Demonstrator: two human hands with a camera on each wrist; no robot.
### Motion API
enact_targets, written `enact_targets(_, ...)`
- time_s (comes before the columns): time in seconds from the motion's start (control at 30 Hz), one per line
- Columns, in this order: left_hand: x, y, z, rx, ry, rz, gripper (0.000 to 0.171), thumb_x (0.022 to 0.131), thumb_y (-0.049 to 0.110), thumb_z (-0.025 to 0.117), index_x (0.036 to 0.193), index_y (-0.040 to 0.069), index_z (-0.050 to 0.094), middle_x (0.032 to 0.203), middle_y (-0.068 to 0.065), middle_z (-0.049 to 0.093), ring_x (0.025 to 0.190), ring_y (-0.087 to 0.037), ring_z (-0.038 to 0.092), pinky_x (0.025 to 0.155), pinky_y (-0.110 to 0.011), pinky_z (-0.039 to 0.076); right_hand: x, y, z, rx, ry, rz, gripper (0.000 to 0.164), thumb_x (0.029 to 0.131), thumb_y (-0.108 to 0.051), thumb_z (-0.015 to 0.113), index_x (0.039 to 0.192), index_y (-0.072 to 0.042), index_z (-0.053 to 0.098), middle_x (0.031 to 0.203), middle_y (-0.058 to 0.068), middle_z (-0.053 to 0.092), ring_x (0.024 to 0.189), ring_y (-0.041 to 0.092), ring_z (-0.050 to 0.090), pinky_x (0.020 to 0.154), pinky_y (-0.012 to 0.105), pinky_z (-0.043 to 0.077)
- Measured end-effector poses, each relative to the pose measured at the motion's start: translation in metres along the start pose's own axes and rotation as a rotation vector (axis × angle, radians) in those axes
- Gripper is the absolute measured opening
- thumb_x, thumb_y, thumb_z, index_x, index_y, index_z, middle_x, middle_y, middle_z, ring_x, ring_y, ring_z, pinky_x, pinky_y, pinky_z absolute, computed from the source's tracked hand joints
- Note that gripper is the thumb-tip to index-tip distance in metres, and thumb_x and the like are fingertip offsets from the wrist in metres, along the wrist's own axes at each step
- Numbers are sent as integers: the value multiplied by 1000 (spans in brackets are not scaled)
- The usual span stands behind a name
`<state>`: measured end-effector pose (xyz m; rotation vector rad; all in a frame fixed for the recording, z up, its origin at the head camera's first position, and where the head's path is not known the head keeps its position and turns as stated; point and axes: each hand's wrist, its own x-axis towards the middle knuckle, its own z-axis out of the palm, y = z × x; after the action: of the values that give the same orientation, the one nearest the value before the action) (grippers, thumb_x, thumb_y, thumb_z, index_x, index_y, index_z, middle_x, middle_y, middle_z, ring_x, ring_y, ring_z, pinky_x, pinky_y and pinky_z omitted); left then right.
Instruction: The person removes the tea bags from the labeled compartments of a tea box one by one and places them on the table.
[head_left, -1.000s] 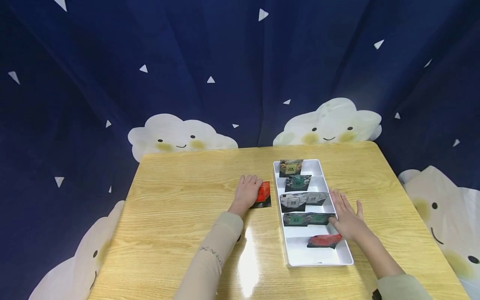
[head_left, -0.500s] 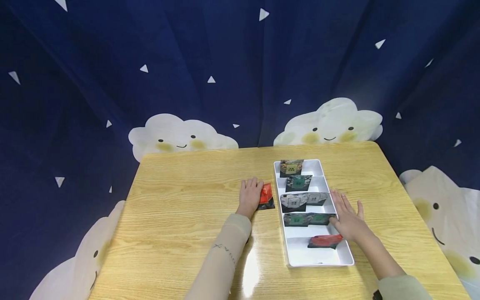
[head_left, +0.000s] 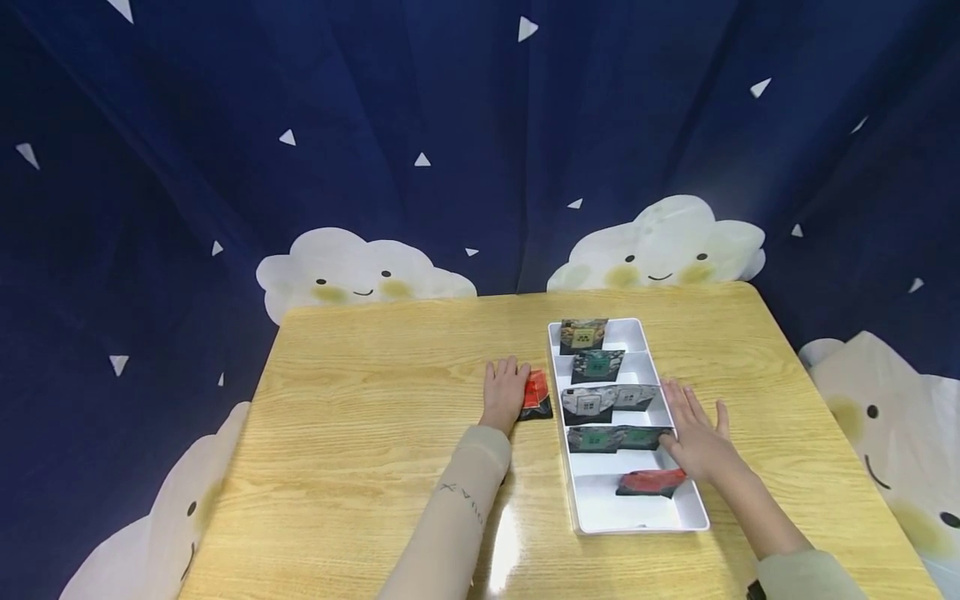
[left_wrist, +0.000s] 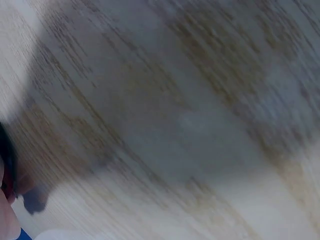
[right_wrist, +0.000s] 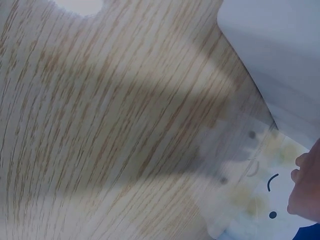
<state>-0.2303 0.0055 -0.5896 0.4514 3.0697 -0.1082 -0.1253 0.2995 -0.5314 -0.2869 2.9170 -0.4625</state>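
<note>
My left hand (head_left: 506, 392) holds a flat red-and-black sachet (head_left: 536, 393) just left of the white tray, covering its left part. At the left edge of the left wrist view, the dark sachet (left_wrist: 7, 155) shows beside a fingertip. A white divided tray (head_left: 607, 508) bears sachets standing in its compartments: a yellow-labelled one (head_left: 582, 337) at the back, green and grey ones in the middle, and a red one (head_left: 648, 482) in front. At the tray's right side rests my right hand (head_left: 697, 437), fingers extended and spread, thumb over the rim.
The wooden table (head_left: 360, 400) stretches on both sides of the tray. Behind and beside it hangs a dark blue curtain (head_left: 420, 75) with white triangles and smiling clouds. In the right wrist view the tray's outer wall (right_wrist: 280, 55) stands at upper right.
My left hand has moved a little to the right with the red-and-black sachet, closer to the tray. The right hand and the tray stay put.
</note>
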Motion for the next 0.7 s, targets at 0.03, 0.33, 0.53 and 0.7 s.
enact_targets(0.03, 0, 0, 0, 1, -1, -4, 30, 95, 20, 31, 120, 27, 45, 115, 0, 41, 110, -20, 37, 99, -42, 23, 0, 0, 0, 0, -1, 0, 81, 86, -22, 46, 146, -11, -6, 150, 21, 5, 136, 41, 5, 97, 59, -20)
enact_targets(0.33, 0, 2, -3, 24, -9, -27, 26, 95, 19, 31, 118, 26, 42, 115, 0, 40, 109, -19, 38, 98, -41, 23, -1, -4, -3, -21, 1, 6, 81, 87, -23, 47, 146, -12, -7, 150, 21, 7, 136, 41, 5, 98, 59, -21)
enact_targets(0.53, 0, 1, -6, -3, -11, -24, 21, 95, 21, 31, 113, 25, 42, 111, 1, 41, 107, -19, 40, 97, -42, 25, -1, -2, -1, -39, 5, 5, 81, 87, -24, 47, 146, -11, -6, 150, 21, 6, 136, 41, 5, 98, 59, -20)
enact_targets(0.7, 1, -1, -8, -59, 1, -33, 21, 98, 30, 31, 113, 24, 44, 108, 1, 43, 103, -19, 41, 94, -41, 27, -1, 0, 1, -53, 9, 1, 80, 87, -26, 46, 146, -11, -6, 150, 21, 5, 136, 41, 5, 98, 58, -21)
